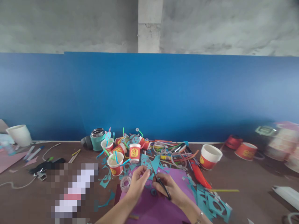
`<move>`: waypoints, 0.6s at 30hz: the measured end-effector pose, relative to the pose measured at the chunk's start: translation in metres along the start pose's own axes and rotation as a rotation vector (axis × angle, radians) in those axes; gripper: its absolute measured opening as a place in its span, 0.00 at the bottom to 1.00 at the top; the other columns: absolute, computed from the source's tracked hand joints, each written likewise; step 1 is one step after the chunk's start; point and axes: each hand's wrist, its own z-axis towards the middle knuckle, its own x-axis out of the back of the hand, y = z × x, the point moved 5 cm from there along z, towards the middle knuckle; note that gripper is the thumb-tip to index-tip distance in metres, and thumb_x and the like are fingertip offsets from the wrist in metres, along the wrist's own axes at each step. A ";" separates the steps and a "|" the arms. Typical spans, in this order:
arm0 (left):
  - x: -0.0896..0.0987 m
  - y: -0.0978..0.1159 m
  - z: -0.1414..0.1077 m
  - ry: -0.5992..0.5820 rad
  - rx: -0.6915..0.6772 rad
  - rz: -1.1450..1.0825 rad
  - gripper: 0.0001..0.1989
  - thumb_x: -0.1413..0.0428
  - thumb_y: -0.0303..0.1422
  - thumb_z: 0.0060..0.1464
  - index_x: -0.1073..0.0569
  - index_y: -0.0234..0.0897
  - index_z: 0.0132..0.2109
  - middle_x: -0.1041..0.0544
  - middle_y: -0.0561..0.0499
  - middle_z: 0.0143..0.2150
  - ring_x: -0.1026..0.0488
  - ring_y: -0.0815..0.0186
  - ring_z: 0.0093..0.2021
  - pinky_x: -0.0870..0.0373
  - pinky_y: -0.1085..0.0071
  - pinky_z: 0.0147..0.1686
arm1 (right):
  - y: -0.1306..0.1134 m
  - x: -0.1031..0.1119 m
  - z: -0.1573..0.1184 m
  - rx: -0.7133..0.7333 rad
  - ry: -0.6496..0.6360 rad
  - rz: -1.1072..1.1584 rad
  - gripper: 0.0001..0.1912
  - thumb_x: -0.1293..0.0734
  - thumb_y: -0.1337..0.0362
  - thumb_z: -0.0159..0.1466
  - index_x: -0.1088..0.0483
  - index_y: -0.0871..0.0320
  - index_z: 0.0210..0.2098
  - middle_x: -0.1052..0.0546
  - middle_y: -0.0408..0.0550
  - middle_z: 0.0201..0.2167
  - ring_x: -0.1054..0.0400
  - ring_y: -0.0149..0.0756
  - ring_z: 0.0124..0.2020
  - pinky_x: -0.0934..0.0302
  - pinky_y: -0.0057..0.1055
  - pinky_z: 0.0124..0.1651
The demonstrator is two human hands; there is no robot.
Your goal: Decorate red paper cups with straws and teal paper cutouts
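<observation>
My left hand [140, 176] pinches a piece of blue paper [146, 160] that has round shapes drawn on it. Black-handled scissors [163, 186] are gripped in my right hand [167, 186], their blades against the paper close to my left fingertips. Both hands are above a purple sheet [151, 209]. A small round blue cutout [153, 191] rests on that sheet between my wrists. Just left of my left hand lies a clear tape roll [125, 184]. A red and yellow paper cup [135, 153] stands beyond my hands.
More cups [115, 165] with pipe cleaners stand at the left, near a teal flask [97, 139]. Blue paper scraps [213, 203] and a red object [200, 175] lie at the right. A white-rimmed cup [210, 157] is farther right. A blue partition [149, 96] rises behind.
</observation>
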 end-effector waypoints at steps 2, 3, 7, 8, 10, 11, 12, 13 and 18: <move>0.001 -0.001 0.000 0.011 -0.003 0.010 0.19 0.41 0.48 0.46 0.33 0.36 0.25 0.37 0.55 0.23 0.41 0.68 0.27 0.43 0.73 0.30 | 0.000 0.000 0.000 -0.019 0.007 0.007 0.22 0.29 0.46 0.52 0.36 0.59 0.26 0.38 0.35 0.15 0.50 0.22 0.16 0.56 0.22 0.19; 0.001 -0.001 0.000 0.017 -0.009 0.019 0.19 0.41 0.48 0.47 0.33 0.36 0.25 0.37 0.55 0.23 0.41 0.68 0.27 0.44 0.73 0.30 | 0.001 0.000 0.000 -0.023 0.007 0.013 0.22 0.29 0.47 0.52 0.36 0.59 0.26 0.38 0.35 0.16 0.50 0.22 0.16 0.56 0.22 0.19; 0.002 0.000 0.000 0.014 -0.029 0.038 0.18 0.42 0.46 0.48 0.32 0.36 0.24 0.37 0.55 0.23 0.41 0.68 0.27 0.44 0.73 0.30 | 0.002 0.000 0.000 -0.031 -0.004 0.035 0.22 0.29 0.46 0.52 0.34 0.60 0.28 0.36 0.36 0.16 0.47 0.23 0.17 0.53 0.22 0.20; 0.001 0.001 0.000 0.006 -0.029 0.037 0.18 0.42 0.46 0.48 0.32 0.36 0.24 0.37 0.55 0.22 0.41 0.68 0.27 0.44 0.73 0.29 | 0.003 -0.001 -0.001 -0.031 -0.012 0.034 0.22 0.30 0.46 0.53 0.34 0.60 0.28 0.36 0.37 0.16 0.46 0.24 0.17 0.52 0.22 0.21; 0.001 0.001 0.000 -0.003 -0.024 0.033 0.17 0.41 0.45 0.47 0.32 0.36 0.24 0.37 0.55 0.22 0.40 0.68 0.27 0.43 0.73 0.29 | 0.003 -0.001 -0.001 -0.024 -0.023 0.026 0.22 0.30 0.46 0.54 0.34 0.60 0.28 0.35 0.37 0.16 0.44 0.25 0.18 0.51 0.23 0.21; 0.001 0.002 -0.001 -0.003 -0.022 0.034 0.17 0.41 0.45 0.47 0.32 0.36 0.24 0.37 0.55 0.22 0.40 0.68 0.27 0.43 0.73 0.29 | 0.002 -0.001 -0.001 -0.019 -0.023 0.021 0.22 0.30 0.45 0.54 0.34 0.60 0.28 0.35 0.38 0.16 0.44 0.25 0.18 0.51 0.23 0.21; 0.001 0.002 0.000 0.001 -0.023 0.036 0.17 0.41 0.45 0.47 0.32 0.36 0.24 0.37 0.55 0.22 0.40 0.68 0.27 0.43 0.73 0.29 | 0.002 -0.001 -0.001 -0.015 -0.017 0.016 0.22 0.31 0.45 0.54 0.34 0.60 0.28 0.35 0.38 0.16 0.45 0.24 0.18 0.51 0.22 0.21; 0.001 0.003 0.000 0.007 -0.025 0.039 0.16 0.41 0.45 0.47 0.32 0.36 0.24 0.37 0.56 0.22 0.40 0.68 0.27 0.43 0.73 0.29 | 0.001 0.000 -0.001 -0.013 -0.010 0.012 0.22 0.30 0.45 0.53 0.34 0.60 0.27 0.35 0.38 0.16 0.46 0.24 0.18 0.52 0.22 0.21; 0.001 0.005 0.000 0.017 -0.020 0.024 0.16 0.41 0.45 0.46 0.31 0.36 0.24 0.36 0.56 0.22 0.41 0.68 0.26 0.43 0.73 0.29 | 0.000 0.000 -0.001 -0.033 -0.005 0.010 0.23 0.29 0.45 0.52 0.35 0.59 0.26 0.38 0.36 0.15 0.49 0.23 0.16 0.55 0.22 0.19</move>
